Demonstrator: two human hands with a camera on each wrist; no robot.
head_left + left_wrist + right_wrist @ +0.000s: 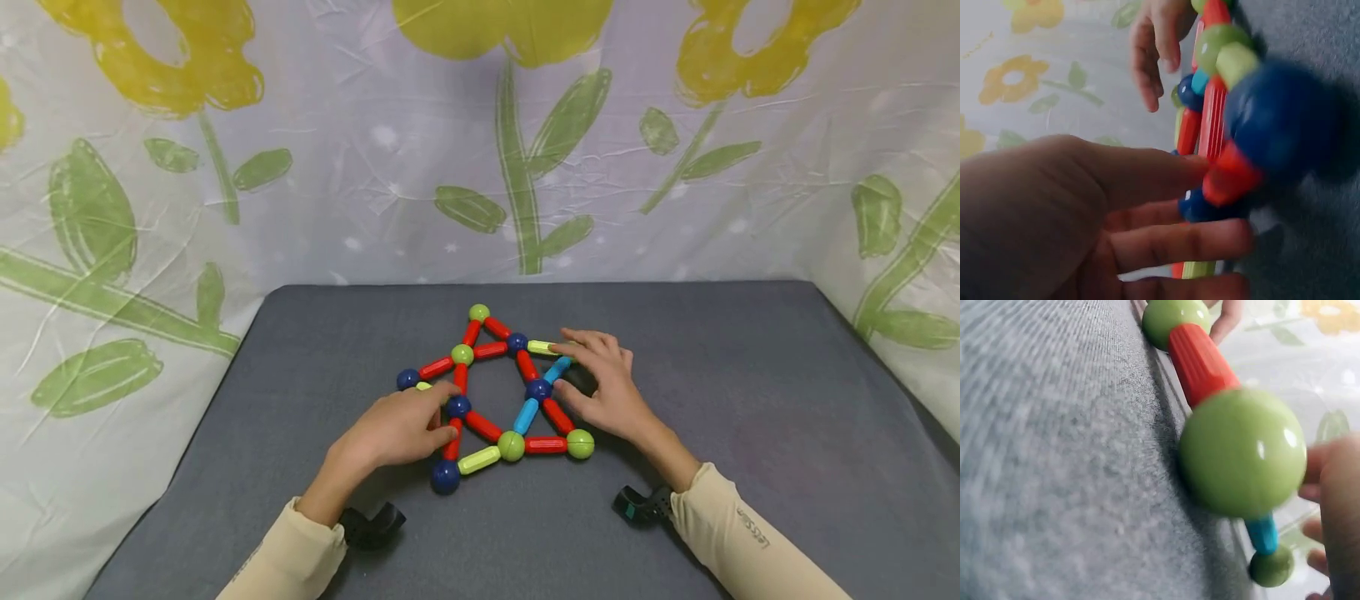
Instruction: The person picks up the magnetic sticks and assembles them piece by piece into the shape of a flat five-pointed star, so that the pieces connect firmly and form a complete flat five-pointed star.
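A flat figure of magnetic building rods and balls lies on the table. Its rods are red, light blue and yellow-green; its balls are dark blue and green. My left hand is at the figure's left side, thumb and index finger pinching a red rod by a blue ball. The left wrist view shows the thumb against that rod. On the far right, my right hand reaches over the corner with loosely bent fingers, close to a yellow-green rod and a light blue rod. Its palm covers part of that corner.
The dark grey table extends around the figure. Behind it hangs a pale curtain printed with yellow flowers. Black wrist straps sit below both hands, one beside the left sleeve and one beside the right sleeve.
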